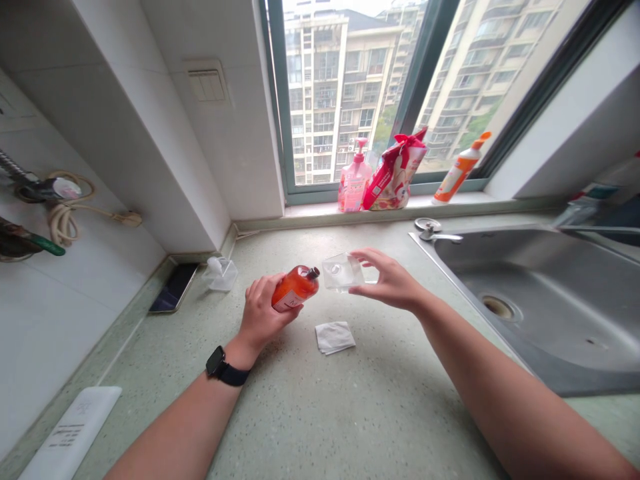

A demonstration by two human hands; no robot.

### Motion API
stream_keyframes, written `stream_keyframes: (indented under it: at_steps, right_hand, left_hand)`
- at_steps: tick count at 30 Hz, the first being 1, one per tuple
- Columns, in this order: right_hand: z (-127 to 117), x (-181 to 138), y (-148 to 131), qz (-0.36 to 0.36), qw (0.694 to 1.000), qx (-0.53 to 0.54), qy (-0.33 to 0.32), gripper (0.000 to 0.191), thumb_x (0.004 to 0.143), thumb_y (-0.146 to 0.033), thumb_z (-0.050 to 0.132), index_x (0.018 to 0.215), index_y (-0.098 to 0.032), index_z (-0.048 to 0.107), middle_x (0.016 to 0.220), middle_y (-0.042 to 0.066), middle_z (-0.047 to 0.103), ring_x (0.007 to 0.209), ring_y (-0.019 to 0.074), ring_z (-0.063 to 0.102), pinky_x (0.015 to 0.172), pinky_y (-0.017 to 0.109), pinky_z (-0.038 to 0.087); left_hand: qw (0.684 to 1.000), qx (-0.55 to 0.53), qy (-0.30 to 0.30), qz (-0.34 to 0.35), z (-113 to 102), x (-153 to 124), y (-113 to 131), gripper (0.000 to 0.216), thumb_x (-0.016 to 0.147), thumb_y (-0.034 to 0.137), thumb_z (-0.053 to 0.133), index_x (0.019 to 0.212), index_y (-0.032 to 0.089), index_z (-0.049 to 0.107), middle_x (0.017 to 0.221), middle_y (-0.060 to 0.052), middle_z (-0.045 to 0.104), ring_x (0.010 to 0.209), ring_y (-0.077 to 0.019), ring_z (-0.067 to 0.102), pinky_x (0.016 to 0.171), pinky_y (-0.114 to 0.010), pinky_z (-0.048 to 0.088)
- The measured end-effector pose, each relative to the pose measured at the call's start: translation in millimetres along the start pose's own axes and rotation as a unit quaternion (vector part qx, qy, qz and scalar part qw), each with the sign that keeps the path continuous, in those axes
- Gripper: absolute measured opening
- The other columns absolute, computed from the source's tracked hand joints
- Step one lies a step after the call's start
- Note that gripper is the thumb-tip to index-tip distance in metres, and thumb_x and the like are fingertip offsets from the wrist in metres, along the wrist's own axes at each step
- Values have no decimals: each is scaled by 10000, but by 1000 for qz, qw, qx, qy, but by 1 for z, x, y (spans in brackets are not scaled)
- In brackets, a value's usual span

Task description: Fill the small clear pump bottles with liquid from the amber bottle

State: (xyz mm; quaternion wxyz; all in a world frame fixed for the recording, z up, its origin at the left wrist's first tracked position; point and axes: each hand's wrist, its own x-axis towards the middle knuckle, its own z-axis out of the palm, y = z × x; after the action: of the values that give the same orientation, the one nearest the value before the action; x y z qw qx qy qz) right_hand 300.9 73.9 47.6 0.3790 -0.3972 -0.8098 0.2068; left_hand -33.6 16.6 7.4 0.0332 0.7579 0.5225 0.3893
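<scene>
My left hand [263,307] is wrapped round an amber bottle [299,288] with a pale label. The bottle has no cap on its dark threaded neck, and it tilts to the right. Its mouth points at a clear, square-sided container [343,273], with a small gap between them. My right hand [387,277] grips that container from the right, thumb below and fingers above. I cannot tell how much liquid either one holds. On the counter just below them lies a folded white tissue [335,337].
A clear crumpled-looking piece [220,274] and a phone [175,288] lie at the left. A steel sink [540,307] with a faucet [440,236] is at the right. A pink pump bottle [355,180], a red bag [397,175] and an orange-white bottle [460,172] stand on the sill.
</scene>
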Motion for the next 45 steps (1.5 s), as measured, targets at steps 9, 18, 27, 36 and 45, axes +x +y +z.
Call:
stream_keyframes:
  at_steps: [9, 18, 27, 36, 45]
  right_hand:
    - [1, -2, -5, 2, 999, -47, -18, 633, 768, -409, 918, 1346, -293, 685, 1315, 106, 741, 1168, 331, 725, 997, 509, 616]
    - [-1, -2, -9, -6, 998, -60, -21, 634, 773, -433, 906, 1356, -304, 693, 1298, 103, 737, 1150, 335, 726, 1022, 517, 602]
    - [-7, -2, -11, -11, 996, -87, -29, 664, 789, -438, 896, 1411, -314, 698, 1310, 109, 734, 1193, 357, 724, 1041, 531, 610]
    - [-9, -3, -14, -23, 993, -114, -19, 745, 790, -407, 897, 1488, -342, 644, 1391, 109, 726, 1273, 389, 700, 1081, 579, 596]
    - [-13, -4, -23, -30, 992, -123, -13, 612, 804, -368, 862, 1381, -323, 665, 1347, 108, 743, 1260, 390, 696, 1082, 603, 579]
  left_hand:
    - [1000, 11, -28, 8, -2, 1, 6, 677, 827, 487, 881, 1427, 292, 635, 1278, -83, 752, 1140, -332, 667, 1042, -474, 448]
    - [999, 13, -44, 3, -2, 1, 5, 715, 803, 525, 901, 1439, 305, 659, 1302, -94, 743, 1175, -346, 653, 1059, -486, 429]
    - [998, 8, -58, 3, -1, 0, 7, 720, 823, 526, 894, 1456, 283, 651, 1312, -98, 742, 1185, -342, 652, 1064, -479, 420]
    - [998, -8, -60, -4, 0, 1, 9, 723, 816, 566, 896, 1441, 293, 654, 1320, -103, 753, 1192, -351, 671, 1096, -500, 426]
    - [998, -20, -57, -6, 2, -1, 10, 727, 807, 575, 908, 1420, 274, 659, 1297, -104, 765, 1161, -350, 691, 1069, -497, 450]
